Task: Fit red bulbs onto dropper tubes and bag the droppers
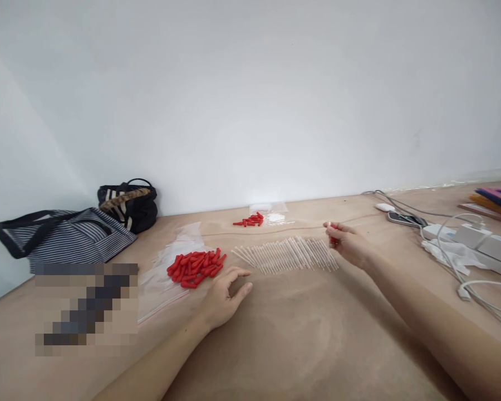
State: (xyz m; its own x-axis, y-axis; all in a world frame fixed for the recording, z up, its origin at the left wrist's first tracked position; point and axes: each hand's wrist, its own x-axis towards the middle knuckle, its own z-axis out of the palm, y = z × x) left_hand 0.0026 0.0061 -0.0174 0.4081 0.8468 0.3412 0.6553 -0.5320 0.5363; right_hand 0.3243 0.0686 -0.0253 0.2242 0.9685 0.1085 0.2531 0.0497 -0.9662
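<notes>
My left hand (226, 295) is held over the table with thumb and fingers apart and nothing between them. Just beyond it, a heap of red rubber bulbs (192, 267) lies on clear plastic bags (161, 295). A row of thin clear glass tubes (284, 255) is spread slantwise across the middle of the table. At the right end of that row, my right hand (347, 245) pinches a red rubber bulb (332, 233). A small pale tip shows above the bulb; I cannot tell what it is.
A smaller group of red bulbs (253, 220) lies beside a clear bag (271, 214) near the wall. At left stand a striped bag (83, 239) and a black bag (144, 206). White chargers (480, 239), cables and a dark device (404, 219) lie at right.
</notes>
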